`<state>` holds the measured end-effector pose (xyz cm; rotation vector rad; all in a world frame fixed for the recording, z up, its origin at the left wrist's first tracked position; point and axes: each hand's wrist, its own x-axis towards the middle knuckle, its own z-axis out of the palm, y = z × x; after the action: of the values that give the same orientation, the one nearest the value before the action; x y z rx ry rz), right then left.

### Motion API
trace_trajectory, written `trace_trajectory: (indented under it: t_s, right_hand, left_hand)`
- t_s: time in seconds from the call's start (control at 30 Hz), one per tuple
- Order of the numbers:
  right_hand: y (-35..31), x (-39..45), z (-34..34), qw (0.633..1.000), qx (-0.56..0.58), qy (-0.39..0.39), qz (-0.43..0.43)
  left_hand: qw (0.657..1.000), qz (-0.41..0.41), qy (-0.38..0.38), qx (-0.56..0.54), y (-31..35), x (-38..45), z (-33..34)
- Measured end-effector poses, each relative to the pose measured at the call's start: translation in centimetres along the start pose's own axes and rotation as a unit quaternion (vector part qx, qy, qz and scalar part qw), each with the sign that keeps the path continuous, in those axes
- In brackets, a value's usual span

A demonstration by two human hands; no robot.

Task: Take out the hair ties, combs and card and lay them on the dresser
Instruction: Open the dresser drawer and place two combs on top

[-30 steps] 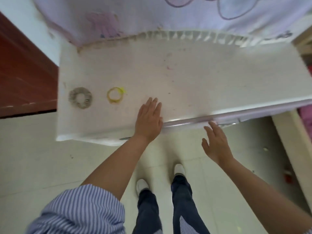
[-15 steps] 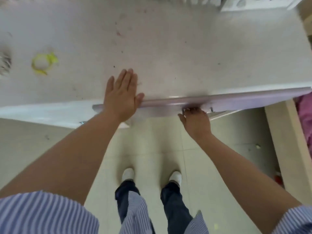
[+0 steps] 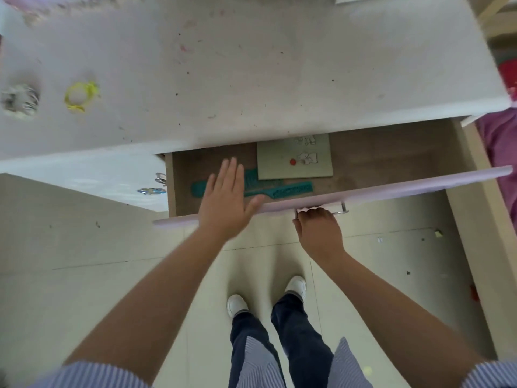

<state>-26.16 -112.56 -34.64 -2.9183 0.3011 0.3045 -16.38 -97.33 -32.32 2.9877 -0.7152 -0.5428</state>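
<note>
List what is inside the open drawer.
In the drawer lie a card with a small drawing and teal combs; the card overlaps one comb. The left hand, fingers spread, covers part of the combs. The dresser top hides the drawer's back.

A white, speckled dresser top stands over a pale tiled floor, its drawer with a lilac front pulled open, beside a light wooden frame at right.
</note>
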Motion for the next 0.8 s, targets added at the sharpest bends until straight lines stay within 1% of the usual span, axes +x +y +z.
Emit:
trace_trajectory:
  t_s: [0.07, 0.13, 0.17, 0.23, 0.33, 0.4, 0.47, 0.5, 0.53, 0.57, 0.6, 0.63, 0.67, 0.7, 0.73, 0.77, 0.8]
  right_hand:
    - [0.3, -0.1, 0.3, 1.000, -0.022, -0.011, -0.005]
    - [0.5, 0.1, 1.1, 0.998, 0.004, -0.065, -0.002]
    - [0.6, 0.2, 1.7, 0.995, 0.016, -0.097, 0.002]
    - [1.1, 0.4, 2.3, 0.989, 0.002, -0.146, 0.003]
    - [1.5, 0.8, 2.0, 0.982, -0.044, -0.182, -0.016]
    - [1.1, 0.6, 1.0, 0.974, -0.049, -0.219, -0.025]
    - [0.3, -0.3, -0.8, 0.961, -0.021, -0.272, -0.047]
    - [0.0, -0.6, -2.0, 0.954, 0.022, -0.290, -0.069]
    - [-0.2, -0.6, -3.3, 0.950, 0.070, -0.290, -0.092]
    - [-0.5, -0.1, -4.8, 0.949, 0.111, -0.273, -0.111]
    - [-0.8, 1.0, -6.0, 0.953, 0.129, -0.238, -0.134]
    - [-1.0, 2.6, -6.7, 0.960, 0.115, -0.197, -0.161]
    - [-1.3, 4.5, -6.9, 0.966, 0.076, -0.170, -0.182]
    - [-1.6, 6.5, -6.8, 0.967, 0.024, -0.164, -0.194]
    - [-1.9, 8.3, -6.3, 0.963, -0.022, -0.183, -0.197]
    - [-2.2, 9.8, -5.4, 0.953, -0.059, -0.217, -0.203]
    - [-2.5, 11.0, -4.3, 0.940, -0.088, -0.249, -0.216]
  left_hand:
    - [0.999, -0.031, 0.020, -0.009, 0.6, -1.8, 1.7]
    - [0.999, -0.052, 0.013, 0.000, 0.7, -2.1, 2.8]
    - [0.999, -0.052, 0.004, 0.011, 0.8, -2.1, 3.0]
    - [0.999, -0.039, -0.008, 0.018, 1.0, -2.4, 3.4]
    - [1.000, -0.023, -0.007, 0.011, 0.8, -2.5, 3.4]
    - [0.999, -0.023, -0.021, -0.034, 0.7, -2.3, 3.3]
    - [0.990, -0.065, -0.015, -0.125, 0.4, -1.3, 3.0]
    - [0.979, -0.094, -0.005, -0.179, 0.2, -0.6, 2.7]
    - [0.968, -0.123, -0.001, -0.216, -0.2, 0.4, 2.3]
    - [0.964, -0.142, -0.011, -0.225, -0.8, 1.4, 2.0]
    - [0.968, -0.147, -0.035, -0.202, -1.4, 2.3, 1.8]
    - [0.975, -0.141, -0.067, -0.159, -2.0, 3.1, 1.6]
    - [0.980, -0.135, -0.103, -0.107, -2.4, 3.8, 1.6]
    - [0.980, -0.134, -0.135, -0.059, -2.8, 4.3, 1.7]
    - [0.978, -0.134, -0.160, -0.022, -3.0, 4.6, 2.0]
    - [0.977, -0.134, -0.166, 0.005, -3.2, 4.8, 2.4]
    - [0.979, -0.131, -0.156, 0.023, -3.4, 5.1, 2.8]
